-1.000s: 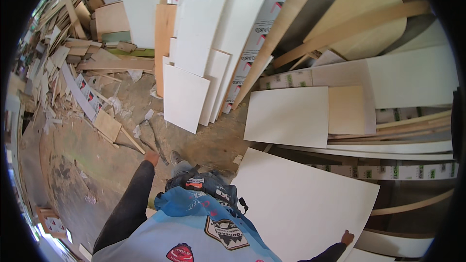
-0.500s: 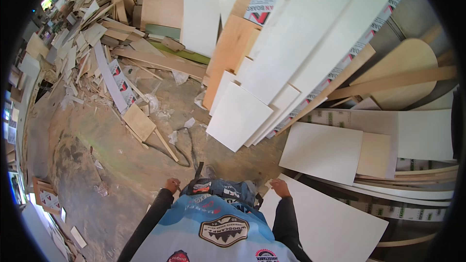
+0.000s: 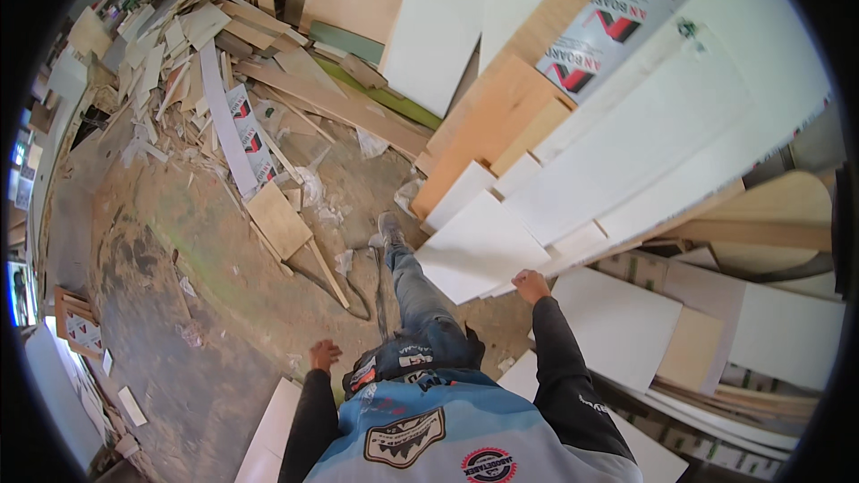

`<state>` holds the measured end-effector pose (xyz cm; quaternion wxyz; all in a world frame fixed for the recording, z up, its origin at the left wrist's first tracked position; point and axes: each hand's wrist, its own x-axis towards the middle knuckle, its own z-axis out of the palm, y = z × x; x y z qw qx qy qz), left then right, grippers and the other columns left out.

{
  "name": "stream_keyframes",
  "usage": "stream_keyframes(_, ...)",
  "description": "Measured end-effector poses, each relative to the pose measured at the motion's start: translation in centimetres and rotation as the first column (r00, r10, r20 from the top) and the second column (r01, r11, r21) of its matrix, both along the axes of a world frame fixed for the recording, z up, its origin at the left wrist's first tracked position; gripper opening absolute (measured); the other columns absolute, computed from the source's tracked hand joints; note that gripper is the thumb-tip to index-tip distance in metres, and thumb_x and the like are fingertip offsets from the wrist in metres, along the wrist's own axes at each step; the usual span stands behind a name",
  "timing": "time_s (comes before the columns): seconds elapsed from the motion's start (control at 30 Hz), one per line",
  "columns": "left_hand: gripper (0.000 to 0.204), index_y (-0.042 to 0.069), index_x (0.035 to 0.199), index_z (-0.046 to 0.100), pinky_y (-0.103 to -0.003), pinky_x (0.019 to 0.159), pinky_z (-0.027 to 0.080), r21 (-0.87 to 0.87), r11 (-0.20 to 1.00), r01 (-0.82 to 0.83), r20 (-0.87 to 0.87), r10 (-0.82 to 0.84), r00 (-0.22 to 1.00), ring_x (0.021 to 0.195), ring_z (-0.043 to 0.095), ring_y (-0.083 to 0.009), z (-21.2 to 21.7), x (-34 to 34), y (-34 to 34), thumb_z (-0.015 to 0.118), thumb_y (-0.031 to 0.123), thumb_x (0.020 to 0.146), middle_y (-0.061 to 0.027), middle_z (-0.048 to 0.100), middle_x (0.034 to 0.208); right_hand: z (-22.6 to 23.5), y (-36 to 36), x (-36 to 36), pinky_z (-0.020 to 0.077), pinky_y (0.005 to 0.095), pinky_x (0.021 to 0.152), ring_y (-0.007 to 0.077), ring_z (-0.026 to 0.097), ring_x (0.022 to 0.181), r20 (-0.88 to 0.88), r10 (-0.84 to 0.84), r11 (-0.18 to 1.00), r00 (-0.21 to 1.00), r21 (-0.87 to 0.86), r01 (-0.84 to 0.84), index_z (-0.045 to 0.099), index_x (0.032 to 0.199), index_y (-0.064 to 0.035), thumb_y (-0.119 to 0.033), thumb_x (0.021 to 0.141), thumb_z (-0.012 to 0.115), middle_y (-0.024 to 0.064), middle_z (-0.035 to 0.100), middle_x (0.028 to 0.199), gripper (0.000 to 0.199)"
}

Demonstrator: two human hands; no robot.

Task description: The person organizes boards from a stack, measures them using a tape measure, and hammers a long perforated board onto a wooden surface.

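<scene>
My left hand [image 3: 324, 355] hangs low beside my hip over the floor, fingers apart and nothing in it. Raised forward on the other side, my right hand [image 3: 531, 286] has its fingers curled in, with no held thing showing. It is nearest the lower edge of a small white panel [image 3: 483, 250], and whether they touch I cannot tell. That panel stands in front of tall leaning white boards [image 3: 626, 152]. An orange-brown wooden board [image 3: 492, 125] leans along their left side. My left leg [image 3: 413, 286] is stretched forward toward the boards.
Wood offcuts [image 3: 206, 27] lie heaped at the far left. A square plywood piece [image 3: 278, 219] and thin strips lie on the dusty floor [image 3: 206, 286], near a dark cable [image 3: 353, 315]. More white panels [image 3: 608, 322] are stacked on the right. A white board [image 3: 273, 434] lies behind my left arm.
I have stepped toward the leaning boards, and my left leg now reaches forward. My right hand has moved up and forward; my left hand has swung back. The view has shifted.
</scene>
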<state>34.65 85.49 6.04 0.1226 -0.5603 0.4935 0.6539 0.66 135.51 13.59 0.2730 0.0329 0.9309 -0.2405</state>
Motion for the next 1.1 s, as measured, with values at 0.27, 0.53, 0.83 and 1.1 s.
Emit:
stream_keyframes(0.27, 0.039, -0.002, 0.115, 0.058, -0.038, 0.057, 0.051, -0.181, 0.900, 0.395, 0.038, -0.395, 0.918, 0.075, 0.069, -0.0280, -3.6, -6.0, -6.9, 0.058, 0.027, 0.089, -0.0167, 0.067, 0.093, -3.1, -10.0, -17.5, 0.0509, 0.0450, 0.089, 0.0377, 0.065, 0.098, 0.053, 0.244, 0.968, 0.968, 0.053, -0.247, 0.073, 0.093, -0.0051, -0.035, 0.080, 0.068, 0.0196, 0.070, 0.098, 0.032)
stream_keyframes(0.53, 0.035, -0.001, 0.115, 0.059, -0.035, 0.058, 0.051, -0.234, 0.963, -0.133, -0.104, 0.112, 0.988, 0.072, 0.069, -0.0243, 3.6, -23.8, -15.7, 0.057, 0.025, 0.092, -0.0142, 0.068, 0.091, 2.8, -19.7, -43.8, 0.0519, 0.0465, 0.082, 0.0373, 0.067, 0.090, -0.234, 0.255, 0.966, 0.938, 0.112, -0.235, 0.071, 0.087, -0.0050, -0.030, 0.083, 0.061, 0.0190, 0.070, 0.091, 0.027)
stream_keyframes(0.83, 0.030, 0.002, 0.107, 0.064, -0.037, 0.062, 0.052, -0.277, 0.937, 0.214, -0.117, -0.254, 0.960, 0.078, 0.068, -0.0253, -0.7, -26.8, -23.0, 0.059, 0.026, 0.089, -0.0144, 0.068, 0.089, 9.6, -24.6, -66.6, 0.0503, 0.0480, 0.079, 0.0409, 0.063, 0.089, -0.616, 0.179, 0.984, 0.767, 0.124, -0.130, 0.066, 0.088, -0.0043, -0.017, 0.081, 0.059, 0.0211, 0.066, 0.091, 0.016)
stream_keyframes(1.1, 0.023, 0.009, 0.098, 0.067, -0.041, 0.066, 0.050, -0.474, 0.639, 0.606, 0.342, -0.500, 0.796, 0.082, 0.065, -0.0234, -2.4, -33.9, -36.2, 0.064, 0.025, 0.082, -0.0038, 0.068, 0.086, 14.2, -22.5, -76.2, 0.0356, 0.0451, 0.109, 0.0322, 0.042, 0.132, -0.549, 0.294, 0.801, 0.782, 0.588, 0.112, 0.052, 0.133, -0.0068, -0.020, 0.085, 0.065, 0.0131, 0.046, 0.144, 0.051)
